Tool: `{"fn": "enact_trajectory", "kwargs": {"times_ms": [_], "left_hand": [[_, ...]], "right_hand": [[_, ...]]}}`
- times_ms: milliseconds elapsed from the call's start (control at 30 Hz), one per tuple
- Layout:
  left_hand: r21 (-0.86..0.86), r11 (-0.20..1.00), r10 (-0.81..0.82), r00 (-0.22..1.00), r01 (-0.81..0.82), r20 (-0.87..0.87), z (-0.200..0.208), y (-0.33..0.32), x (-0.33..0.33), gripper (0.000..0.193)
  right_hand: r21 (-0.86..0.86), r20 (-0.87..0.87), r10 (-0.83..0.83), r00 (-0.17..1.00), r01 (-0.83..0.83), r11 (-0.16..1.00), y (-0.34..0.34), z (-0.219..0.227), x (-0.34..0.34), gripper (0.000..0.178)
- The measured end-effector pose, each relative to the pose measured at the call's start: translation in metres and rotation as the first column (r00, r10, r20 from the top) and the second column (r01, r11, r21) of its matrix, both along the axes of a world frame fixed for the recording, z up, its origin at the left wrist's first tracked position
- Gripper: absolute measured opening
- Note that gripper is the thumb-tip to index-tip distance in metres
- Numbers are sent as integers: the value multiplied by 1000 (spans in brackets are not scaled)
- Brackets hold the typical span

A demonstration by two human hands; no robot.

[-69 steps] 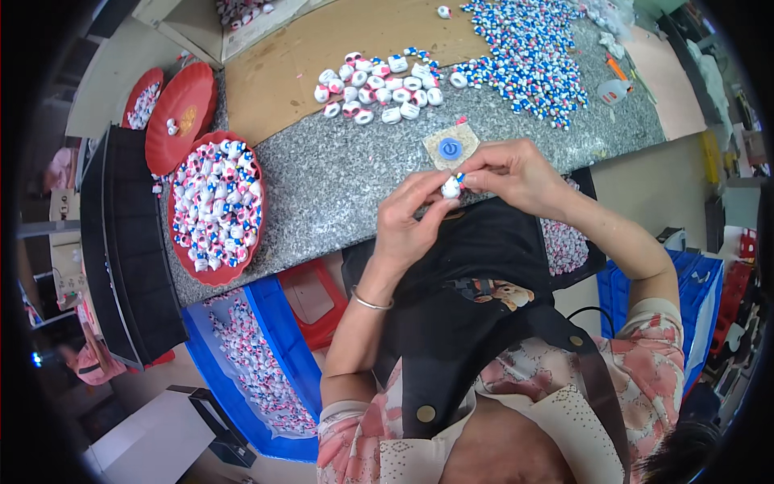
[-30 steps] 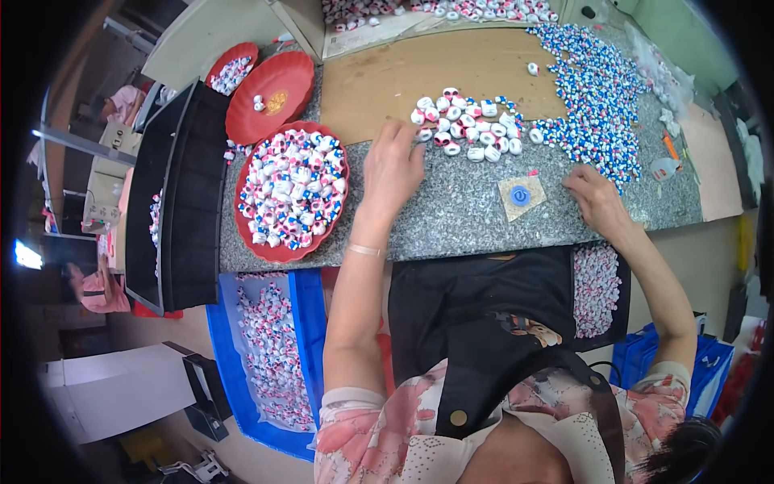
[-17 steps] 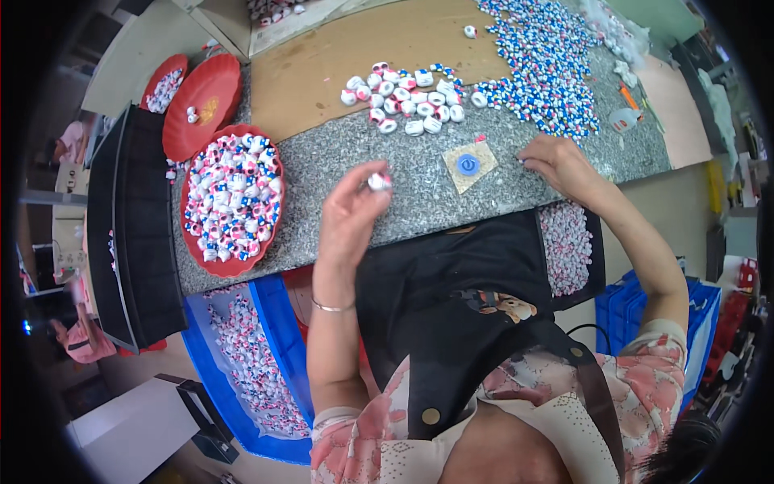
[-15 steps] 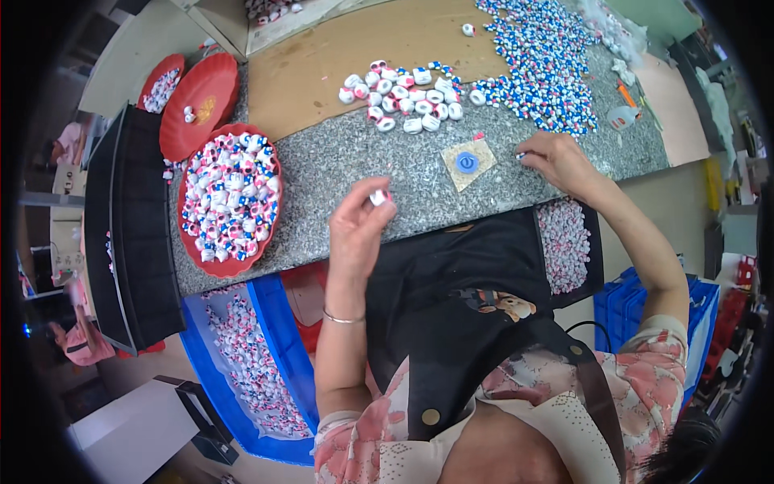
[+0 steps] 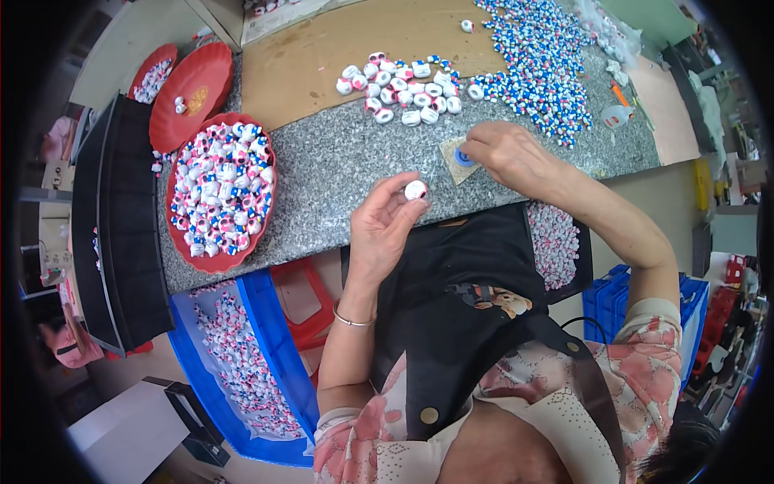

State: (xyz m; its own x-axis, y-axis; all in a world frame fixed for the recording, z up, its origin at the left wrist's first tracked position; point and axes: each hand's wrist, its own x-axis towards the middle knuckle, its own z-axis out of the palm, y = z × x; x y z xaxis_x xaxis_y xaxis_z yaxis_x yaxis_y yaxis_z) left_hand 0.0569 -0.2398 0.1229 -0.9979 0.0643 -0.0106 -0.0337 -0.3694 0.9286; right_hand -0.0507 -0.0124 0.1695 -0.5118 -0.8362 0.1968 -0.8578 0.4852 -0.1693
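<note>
My left hand is raised over the near edge of the grey speckled table. Its thumb and forefinger pinch a small rounded white figurine head with pink and a dark spot. To its right, my right hand reaches in, fingertips pressed together at a round blue disc. That disc lies on a small tan square pad. Whatever those fingertips hold is hidden. Beyond both hands sit several loose white-and-pink heads and a wide heap of tiny blue-and-white pieces.
At the left stands a red scalloped bowl full of white, pink and blue figures, beside another red dish. Below the edge are a blue crate and a dark tray of pieces. A clear bottle lies right.
My right hand has moved left to the blue disc; a small blue-and-white piece showed at its fingertips before. My left hand has shifted right, still holding the white head.
</note>
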Motion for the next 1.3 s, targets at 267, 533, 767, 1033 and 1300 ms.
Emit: {"fn": "enact_trajectory", "kwargs": {"times_ms": [267, 533, 767, 1033, 1300], "left_hand": [[-19, 997, 71, 997, -70, 29, -13, -11, 9, 36], [-372, 884, 168, 934, -284, -315, -15, 23, -13, 33], [-428, 836, 147, 891, -344, -430, -14, 43, -20, 30], [-290, 953, -161, 961, 92, -227, -5, 29, -19, 30], [78, 963, -256, 967, 257, -19, -8, 34, -13, 27]], "right_hand": [[32, -8, 76, 997, -76, 997, -6, 4, -4, 21], [-148, 141, -52, 989, 73, 986, 1, 0, 2, 11], [-265, 928, 2, 374, 653, 709, 1, 4, 28, 18], [-353, 583, -46, 811, 303, 885, 4, 15, 42, 14], [-467, 590, 13, 807, 328, 821, -4, 13, 52, 11]]}}
